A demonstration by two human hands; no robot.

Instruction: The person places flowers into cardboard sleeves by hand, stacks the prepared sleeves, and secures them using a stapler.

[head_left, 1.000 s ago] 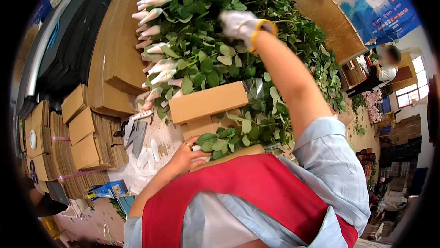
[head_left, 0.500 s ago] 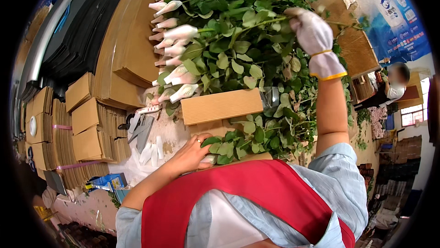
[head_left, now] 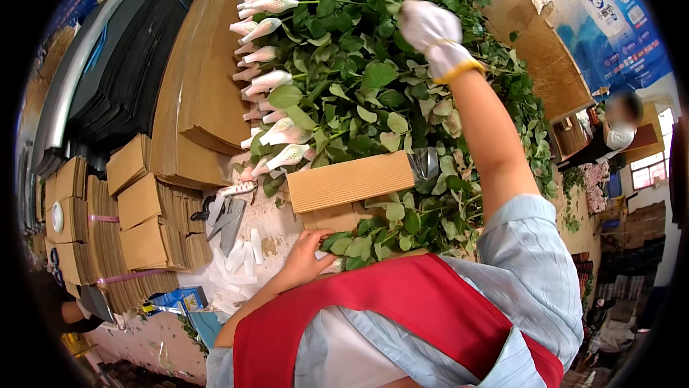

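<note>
Many leafy rose stems (head_left: pixel 402 94) lie piled across the table, their heads in white net sleeves (head_left: pixel 269 81) toward the left. My right hand (head_left: pixel 433 33), in a white glove with a yellow cuff, reaches over the upper part of the pile. Its fingers are bunched together among the leaves, and what they pinch is hidden. Bare and curled, my left hand (head_left: pixel 305 257) holds the head end of a smaller rose bundle (head_left: pixel 359 244) close to my red apron. Just above that bundle sits a corrugated cardboard piece (head_left: pixel 352 181); part of the bundle is hidden by my body.
Stacks of flat cardboard (head_left: pixel 147 205) and dark sheets (head_left: pixel 129 58) stand to the left. Between them and my left hand lie a grey tool (head_left: pixel 228 226) and loose white sleeves (head_left: pixel 244 251). A blue box (head_left: pixel 179 300) is lower left. Another person (head_left: pixel 619 129) stands far right.
My right hand has moved left across the pile; the sleeved rose stem it held no longer shows stretched from its fingers. My left hand stays at the smaller bundle.
</note>
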